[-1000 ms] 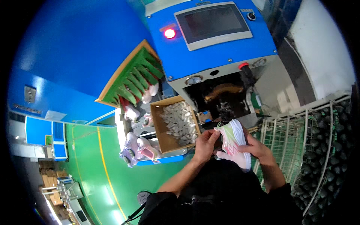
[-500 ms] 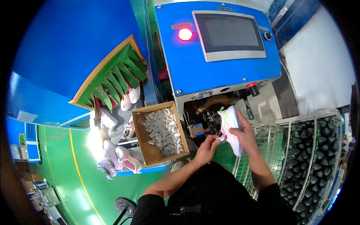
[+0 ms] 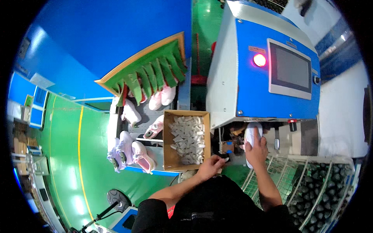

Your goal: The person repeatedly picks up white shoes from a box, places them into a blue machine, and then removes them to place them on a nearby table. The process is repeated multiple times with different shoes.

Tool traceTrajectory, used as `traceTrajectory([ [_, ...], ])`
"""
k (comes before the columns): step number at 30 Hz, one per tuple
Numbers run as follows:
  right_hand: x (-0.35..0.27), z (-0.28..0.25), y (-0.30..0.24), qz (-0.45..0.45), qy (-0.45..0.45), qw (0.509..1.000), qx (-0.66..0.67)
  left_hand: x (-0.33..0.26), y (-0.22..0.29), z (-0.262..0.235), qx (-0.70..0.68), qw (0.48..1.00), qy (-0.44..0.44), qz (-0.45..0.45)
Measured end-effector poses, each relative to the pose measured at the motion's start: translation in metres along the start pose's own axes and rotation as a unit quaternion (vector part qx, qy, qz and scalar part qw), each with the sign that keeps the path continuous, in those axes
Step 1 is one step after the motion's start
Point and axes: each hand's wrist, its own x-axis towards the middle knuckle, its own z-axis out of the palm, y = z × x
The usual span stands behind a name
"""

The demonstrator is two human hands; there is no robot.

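Head view: right hand holds shoe (whitish).

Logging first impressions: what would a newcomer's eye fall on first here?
Probably the glowing red light beside the screen on the blue machine panel, upper right. Next, the open cardboard box heaped with small white pieces, near the centre, then the pale shoe in the right hand, just below that panel.

Left hand pinching, right hand gripping farther forward, index finger extended, forearms bare

Shoe factory: blue machine, flapped conveyor.
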Motion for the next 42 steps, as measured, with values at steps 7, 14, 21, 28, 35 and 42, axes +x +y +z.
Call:
traceTrajectory([
  [7, -0.009, 0.008, 0.000, -0.024, 0.095, 0.994, 0.042, -0.008, -0.043, -0.064, 0.138, 0.876, 0.445, 0.125],
  [14, -0.081, 0.016, 0.000, -0.012, 0.174, 0.982, 0.070, 0.007, -0.023, -0.036, -0.024, 0.994, 0.067, 0.082],
  [21, -0.194, -0.012, 0.025, -0.097, 0.028, 0.995, 0.008, 0.021, -0.032, 0.052, -0.294, 0.835, -0.428, -0.182],
  [28, -0.152, -0.017, 0.048, 0.294, -0.104, 0.674, 0.669, -0.001, -0.032, 0.043, -0.151, 0.882, -0.419, -0.151],
  [35, -0.074, 0.044, 0.008, 0.213, -0.035, 0.476, 0.852, 0.027, -0.093, 0.019, -0.226, 0.923, -0.221, -0.221],
  [42, -0.184, 0.029, 0.174, 0.048, -0.102, 0.837, 0.536, 0.008, -0.080, 0.032, -0.225, 0.957, -0.119, -0.142],
])
